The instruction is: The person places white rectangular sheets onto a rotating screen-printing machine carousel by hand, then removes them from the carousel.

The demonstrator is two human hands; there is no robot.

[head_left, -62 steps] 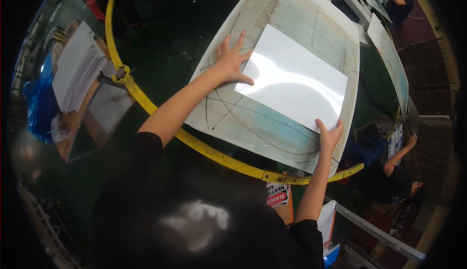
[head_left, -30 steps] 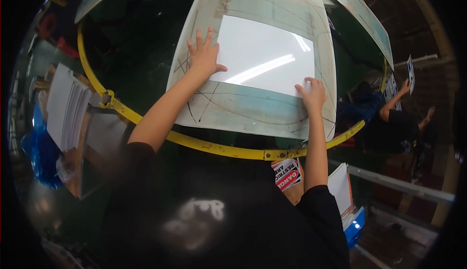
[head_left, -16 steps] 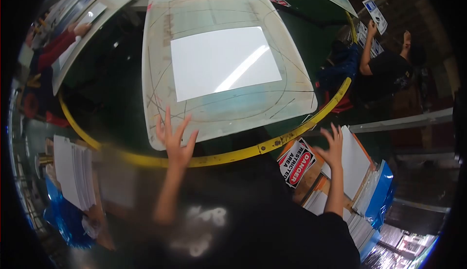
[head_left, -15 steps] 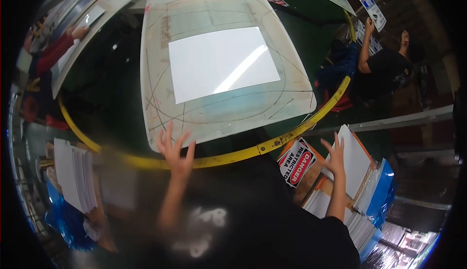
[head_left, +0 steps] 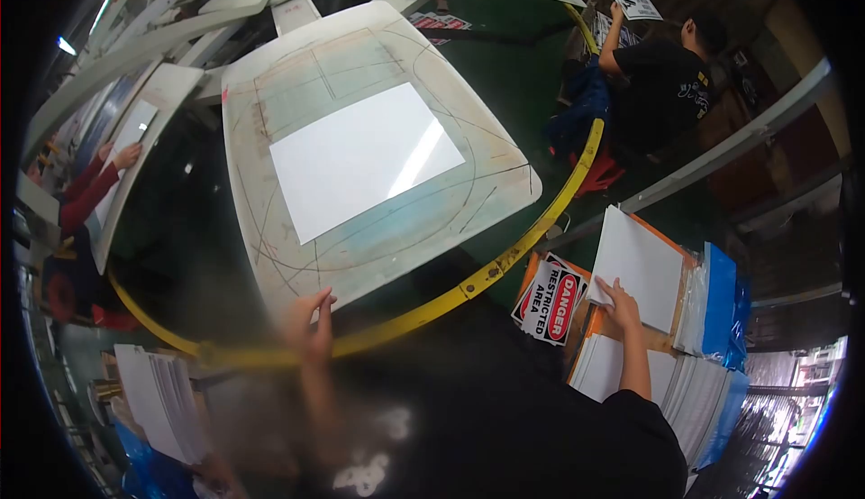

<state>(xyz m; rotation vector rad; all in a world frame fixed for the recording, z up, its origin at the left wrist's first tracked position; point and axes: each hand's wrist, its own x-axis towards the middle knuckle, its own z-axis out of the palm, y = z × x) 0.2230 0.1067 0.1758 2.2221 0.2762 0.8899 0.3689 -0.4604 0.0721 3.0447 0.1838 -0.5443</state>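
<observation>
A blank white sheet lies on the stained, line-marked platen in front of me. My left hand is at the platen's near left edge, fingers bent and thumb apart, partly blurred; I see nothing held in it. On the right, my right hand has its fingers apart at the left edge of a stack of blank white sheets, fingertips on the top sheet. Left of that hand are printed "DANGER RESTRICTED AREA" signs in a loose pile.
A yellow curved rail runs between me and the platen. More sheet stacks stand at lower left and lower right. One co-worker holds a printed sign; another's red sleeve shows beside a left platen.
My right hand has come down onto the white sheet stack. My left hand has lowered and its fingers have drawn closer together. The view has turned, shifting the platen left.
</observation>
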